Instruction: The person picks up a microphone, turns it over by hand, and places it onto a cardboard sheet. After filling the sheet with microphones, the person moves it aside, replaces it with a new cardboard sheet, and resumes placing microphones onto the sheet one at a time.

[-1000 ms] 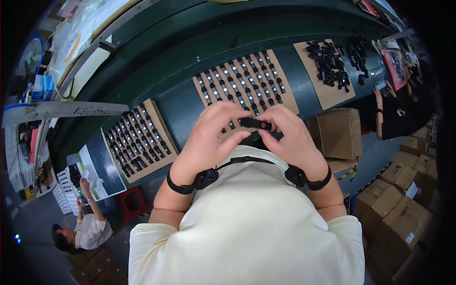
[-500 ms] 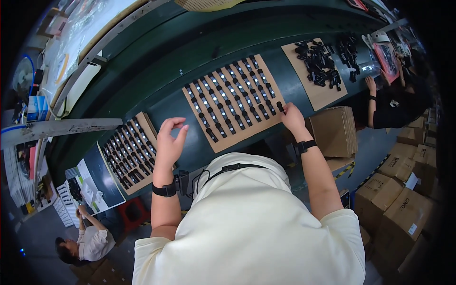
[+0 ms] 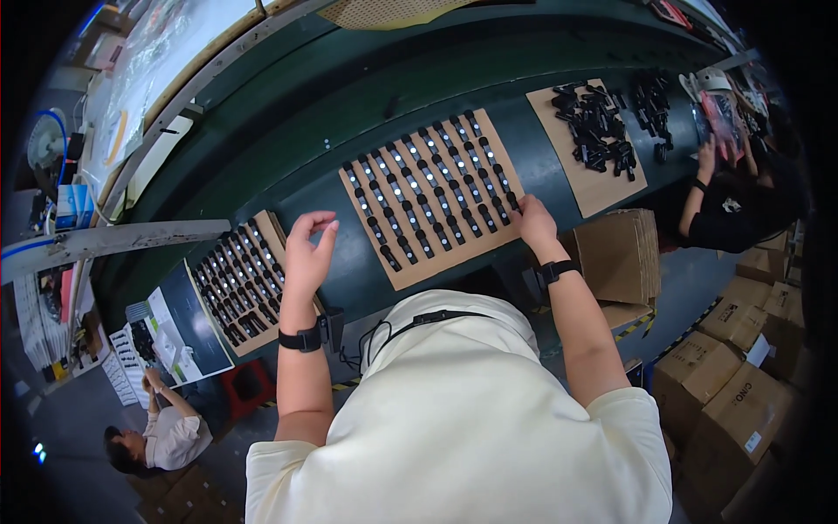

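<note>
In front of me a cardboard sheet (image 3: 410, 278) carries rows of small black cylinders (image 3: 419, 179), each with a bright white spot, perhaps small flashlights. At the sheet's near right corner, the thumb and fingers of my right hand (image 3: 535, 225) are closed around one black cylinder (image 3: 512, 200) at the end of the rightmost row. Its lower part is hidden by my fingers. My left hand (image 3: 309, 253) hovers left of the sheet above the dark green table. Its fingers are bent and the thumb stands a little apart, with nothing seen between them.
To the right, another cardboard sheet (image 3: 567, 179) holds a jumbled pile of black cylinders (image 3: 598, 131). On the left lies a board with more rows (image 3: 236, 288). Folded cardboard (image 3: 615, 253) leans below the table edge. One co-worker (image 3: 166, 432) is at lower left, another (image 3: 729, 205) at right.
My right hand has brought the black cylinder slightly in toward the end of the rightmost row. My left thumb has come closer to its fingers. The view has shifted a little.
</note>
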`<move>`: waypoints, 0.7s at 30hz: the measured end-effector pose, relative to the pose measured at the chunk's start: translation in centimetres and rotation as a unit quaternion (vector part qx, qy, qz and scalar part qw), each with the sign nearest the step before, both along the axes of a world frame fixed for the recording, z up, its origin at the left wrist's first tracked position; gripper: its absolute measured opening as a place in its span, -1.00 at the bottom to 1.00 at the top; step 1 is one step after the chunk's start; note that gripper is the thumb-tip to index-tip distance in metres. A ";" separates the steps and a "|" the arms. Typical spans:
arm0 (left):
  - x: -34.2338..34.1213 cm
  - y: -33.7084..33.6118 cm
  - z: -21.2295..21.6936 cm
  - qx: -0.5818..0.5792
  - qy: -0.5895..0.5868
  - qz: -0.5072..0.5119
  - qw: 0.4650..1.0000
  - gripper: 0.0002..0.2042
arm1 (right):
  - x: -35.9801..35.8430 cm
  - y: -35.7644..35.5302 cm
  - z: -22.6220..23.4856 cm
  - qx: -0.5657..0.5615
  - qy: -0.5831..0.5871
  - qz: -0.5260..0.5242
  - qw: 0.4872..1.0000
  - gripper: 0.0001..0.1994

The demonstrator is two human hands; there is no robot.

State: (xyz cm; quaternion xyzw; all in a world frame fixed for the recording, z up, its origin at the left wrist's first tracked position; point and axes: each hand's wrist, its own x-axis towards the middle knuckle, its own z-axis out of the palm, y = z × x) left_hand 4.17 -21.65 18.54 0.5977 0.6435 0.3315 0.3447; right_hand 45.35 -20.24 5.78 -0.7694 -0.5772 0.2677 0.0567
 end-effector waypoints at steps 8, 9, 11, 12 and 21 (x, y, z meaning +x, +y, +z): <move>3.9 8.8 -2.3 0.011 -0.028 -0.058 0.998 -0.82 | 1.5 -0.3 2.0 0.072 0.020 0.049 0.996 -0.72; 4.3 10.1 -2.7 0.009 -0.026 -0.058 0.998 -0.82 | 1.8 -0.4 2.1 0.092 0.018 0.057 0.994 -0.73; 4.9 12.5 -3.6 -0.015 0.026 -0.073 0.997 -0.81 | 2.5 -0.5 3.0 0.088 0.038 0.056 0.994 -0.74; 5.1 13.6 -4.2 -0.028 0.051 -0.081 0.995 -0.81 | 2.9 -0.6 3.5 0.085 0.055 0.053 0.993 -0.75; 3.8 21.2 -11.6 -0.024 0.309 -0.163 0.937 -0.72 | 7.4 -3.7 5.2 0.105 0.082 0.050 0.990 -0.81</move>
